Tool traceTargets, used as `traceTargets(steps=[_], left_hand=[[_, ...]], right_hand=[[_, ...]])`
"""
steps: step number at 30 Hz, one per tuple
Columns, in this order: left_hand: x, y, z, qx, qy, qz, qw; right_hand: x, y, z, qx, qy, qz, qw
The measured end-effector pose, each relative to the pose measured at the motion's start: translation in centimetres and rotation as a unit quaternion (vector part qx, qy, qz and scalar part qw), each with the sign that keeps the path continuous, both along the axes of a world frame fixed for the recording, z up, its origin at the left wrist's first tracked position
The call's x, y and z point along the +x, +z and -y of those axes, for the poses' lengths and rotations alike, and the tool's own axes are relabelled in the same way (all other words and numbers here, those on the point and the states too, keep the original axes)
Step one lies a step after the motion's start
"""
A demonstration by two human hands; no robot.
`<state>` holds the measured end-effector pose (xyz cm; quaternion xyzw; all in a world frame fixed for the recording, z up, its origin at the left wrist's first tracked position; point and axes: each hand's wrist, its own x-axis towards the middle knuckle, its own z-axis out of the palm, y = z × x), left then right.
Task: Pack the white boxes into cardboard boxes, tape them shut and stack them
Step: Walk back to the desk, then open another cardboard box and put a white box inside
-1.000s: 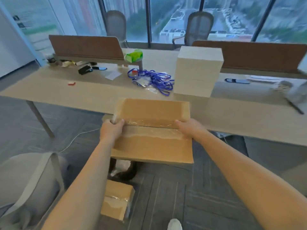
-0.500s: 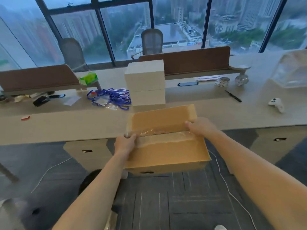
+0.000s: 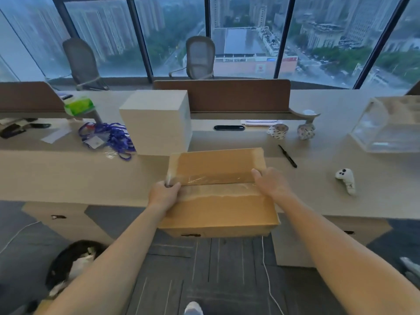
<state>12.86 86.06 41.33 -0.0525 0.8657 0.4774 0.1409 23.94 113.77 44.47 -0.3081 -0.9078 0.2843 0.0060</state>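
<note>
A brown cardboard box [image 3: 218, 201], its top seam covered with clear tape, hangs over the near edge of the long desk [image 3: 68, 173]. My left hand [image 3: 164, 193] grips its left side at the seam. My right hand [image 3: 270, 184] holds the right side, fingers over the top. A stack of white boxes [image 3: 156, 123] stands on the desk just behind and left of the cardboard box.
On the desk lie blue lanyards [image 3: 106, 138], a green tissue pack [image 3: 78, 106], a black pen [image 3: 288, 156], a white controller [image 3: 346, 179], two tape rolls [image 3: 278, 131] and a clear plastic case [image 3: 386, 128]. A black bag [image 3: 72, 262] sits on the floor at left.
The view has swung right and up along the desk. The cardboard box, held in both hands, has been carried toward the desk, to the right of the white boxes.
</note>
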Motion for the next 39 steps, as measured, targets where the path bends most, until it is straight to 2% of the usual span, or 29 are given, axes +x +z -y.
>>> traceTargets(steps=[9,14,21,27,33,36,38,39], left_hand=[[-8.7,-2.6,-8.4,0.043,-0.025,0.014,0.999],[-13.0,-4.1,-11.6,0.024,-0.042,0.013,0.999],[-16.2,-6.2,-12.9,0.011,-0.036,0.055,0.998],[-18.7,-6.5,-13.7,-0.034,-0.035,0.027,0.998],[-20.1,-6.6,-13.8,-0.104,-0.024,-0.024,0.994],[-20.8,-4.9,-14.0,-0.015,0.011,-0.023,1.000],[-21.8,-3.9,-14.3,0.104,0.046,0.047,0.992],[-22.4,-3.5,-14.6,0.173,0.059,0.099,0.978]], right_hand=[[-7.3,-2.0,-7.3,0.020,-0.047,0.059,0.997],[-11.3,-3.3,-9.1,0.005,-0.070,0.098,0.993],[-15.5,-5.1,-10.7,-0.006,-0.062,0.123,0.990],[-18.2,-6.1,-12.7,-0.040,-0.043,0.160,0.985],[-20.4,-4.9,-15.1,-0.046,-0.082,0.129,0.987],[-21.0,-4.6,-16.8,-0.163,-0.132,0.076,0.975],[-21.1,-4.4,-17.6,-0.272,-0.177,0.044,0.945],[-21.1,-4.2,-17.8,-0.317,-0.191,0.039,0.928]])
